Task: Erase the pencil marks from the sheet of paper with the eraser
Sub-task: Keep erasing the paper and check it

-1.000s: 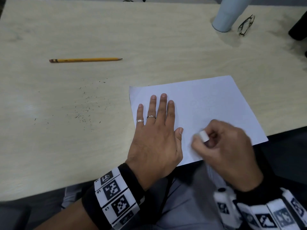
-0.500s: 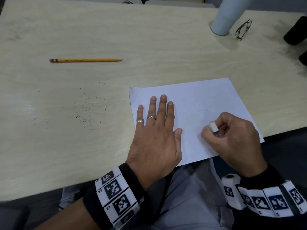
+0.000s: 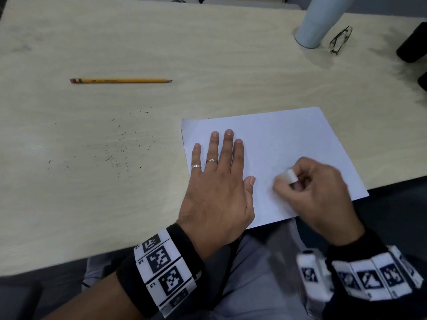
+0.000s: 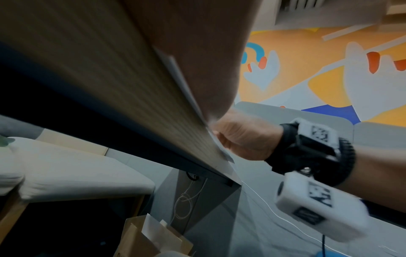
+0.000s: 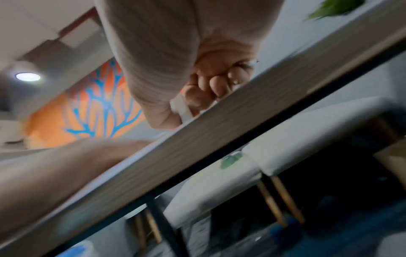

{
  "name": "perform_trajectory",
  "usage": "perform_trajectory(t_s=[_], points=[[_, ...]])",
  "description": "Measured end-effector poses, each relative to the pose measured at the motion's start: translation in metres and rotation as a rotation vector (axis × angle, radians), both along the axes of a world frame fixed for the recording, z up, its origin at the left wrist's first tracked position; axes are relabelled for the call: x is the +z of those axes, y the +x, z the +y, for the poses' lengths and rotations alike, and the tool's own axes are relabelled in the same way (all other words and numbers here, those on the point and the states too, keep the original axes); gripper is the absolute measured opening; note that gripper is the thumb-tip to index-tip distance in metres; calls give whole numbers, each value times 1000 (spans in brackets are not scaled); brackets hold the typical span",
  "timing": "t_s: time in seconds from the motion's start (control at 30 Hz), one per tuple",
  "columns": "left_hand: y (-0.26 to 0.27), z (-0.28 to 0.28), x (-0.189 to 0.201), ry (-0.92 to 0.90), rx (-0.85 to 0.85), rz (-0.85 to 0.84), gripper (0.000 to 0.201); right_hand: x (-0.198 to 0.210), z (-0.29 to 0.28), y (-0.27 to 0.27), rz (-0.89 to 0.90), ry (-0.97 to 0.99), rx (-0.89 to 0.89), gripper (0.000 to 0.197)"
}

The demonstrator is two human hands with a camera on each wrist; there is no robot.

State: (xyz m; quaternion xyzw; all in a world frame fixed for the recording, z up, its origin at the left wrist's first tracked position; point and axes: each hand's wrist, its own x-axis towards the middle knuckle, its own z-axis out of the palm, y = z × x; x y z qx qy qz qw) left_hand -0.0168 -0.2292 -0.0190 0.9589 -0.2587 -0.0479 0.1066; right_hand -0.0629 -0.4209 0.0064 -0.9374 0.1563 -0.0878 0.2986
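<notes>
Eraser on paper at the lower-right desk edge.
The left hand (image 3: 217, 192) lies flat, fingers straight and slightly spread, on the sheet of paper (image 3: 277, 137); the right hand (image 3: 321, 199) pinches the white eraser (image 3: 290, 176) with curled fingers, centre-right of the frame. The sheet's near corner overhangs the desk (image 3: 208, 54) edge. A pencil (image 3: 120, 80) lies upper left, well apart, with dark crumbs (image 3: 124, 144) between.

paper (image 3: 288, 139): lower right, on table (image 3: 138, 42)
pencil (image 3: 120, 80): upper left
hands: on paper
tumbler (image 3: 316, 21), glasses (image 3: 340, 40): upper right
</notes>
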Motion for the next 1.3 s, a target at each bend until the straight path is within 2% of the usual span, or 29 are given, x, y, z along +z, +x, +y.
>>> perform_trajectory(t_s=[0.07, 0.2, 0.33, 0.43, 0.5, 0.6, 0.67, 0.8, 0.93, 1.07, 1.2, 1.3], points=[[0, 1, 0, -9, 5, -9, 70, 4, -13, 5, -32, -44, -32, 33], [-1, 0, -1, -2, 0, -16, 70, 3, 23, -6, -39, -67, 144, 33], [-1, 1, -1, -24, -2, -13, 70, -1, -16, 6, -23, -46, 12, 33], [0, 2, -1, -26, 2, -19, 70, 6, -35, 5, -161, 54, -17, 29], [0, 1, -2, -24, 2, -18, 70, 9, -35, 0, -249, 64, -22, 22], [0, 1, -1, -26, -4, -17, 70, 5, -27, -4, -253, 121, -7, 20], [0, 2, -1, -26, -7, -12, 70, 1, -7, -7, -236, 165, 82, 22], [0, 1, -2, -27, -9, -20, 70, -11, 18, -7, -246, -13, 269, 19], [0, 0, -4, -33, -2, -26, 70, -8, -11, 4, -267, -57, 175, 12], [0, 1, -4, -30, 0, -34, 70, -10, 23, -3, -253, -103, 294, 13], [0, 1, -4, -30, 3, -31, 70, -13, -14, 9, -270, -114, 167, 15], [-1, 0, -5, -30, 1, -28, 70, -10, 1, 6, -262, -96, 199, 13]])
